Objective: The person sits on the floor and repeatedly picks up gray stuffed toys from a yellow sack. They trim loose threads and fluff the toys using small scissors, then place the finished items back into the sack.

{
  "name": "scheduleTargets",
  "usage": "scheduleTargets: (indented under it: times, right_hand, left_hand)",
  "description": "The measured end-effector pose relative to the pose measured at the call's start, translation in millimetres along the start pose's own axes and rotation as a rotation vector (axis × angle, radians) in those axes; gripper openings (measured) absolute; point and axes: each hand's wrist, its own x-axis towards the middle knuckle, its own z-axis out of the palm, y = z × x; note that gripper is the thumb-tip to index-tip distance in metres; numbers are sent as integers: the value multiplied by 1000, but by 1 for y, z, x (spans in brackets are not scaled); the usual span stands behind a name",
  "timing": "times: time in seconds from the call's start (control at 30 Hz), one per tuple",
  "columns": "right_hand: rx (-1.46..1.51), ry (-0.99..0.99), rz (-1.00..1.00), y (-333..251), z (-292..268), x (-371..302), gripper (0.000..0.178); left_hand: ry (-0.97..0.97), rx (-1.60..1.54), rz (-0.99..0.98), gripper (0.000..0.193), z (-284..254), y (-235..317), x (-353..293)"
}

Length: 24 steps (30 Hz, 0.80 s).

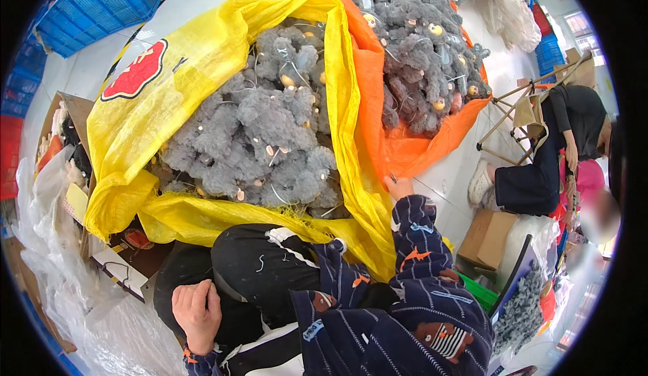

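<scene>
My left hand [197,314] is curled closed over my dark trouser leg, and nothing shows between its fingers. My right hand [399,188] reaches forward to where a yellow woven sack [344,99] meets an orange sack [412,152]. Its fingers are pressed together, with a small dark tip at them that is too small to name. Grey fluffy plush pieces [253,123] fill the opened yellow sack in front of my knees, with small pinkish bits and thin pale strands among them. Similar grey plush pieces [422,45] with round yellowish parts heap up in the orange sack.
Blue plastic crates [101,8] stand at the far left. Beside my left leg are clear plastic sheeting [61,234] and an opened cardboard box [77,116]. To the right are a brown carton [487,239], a folding chair [530,116] and a seated person [574,126] bending forward.
</scene>
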Motion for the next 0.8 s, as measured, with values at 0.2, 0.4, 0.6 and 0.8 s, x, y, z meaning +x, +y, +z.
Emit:
scheduleTargets:
  times: [0.2, 0.4, 0.6, 0.8]
  right_hand:
    - [610, 326, -215, -86, -51, 127, 39]
    - [793, -134, -98, -212, -20, 178, 28]
    - [32, 30, -621, -279, 48, 96, 31]
    - [284, -110, -710, -256, 0, 112, 33]
  left_hand:
    - [-38, 2, 4, 15, 0, -5, 2]
    - [-47, -14, -7, 17, -1, -3, 4]
    - [-89, -10, -3, 19, 0, -2, 9]
    - [-68, -30, 20, 18, -1, -5, 7]
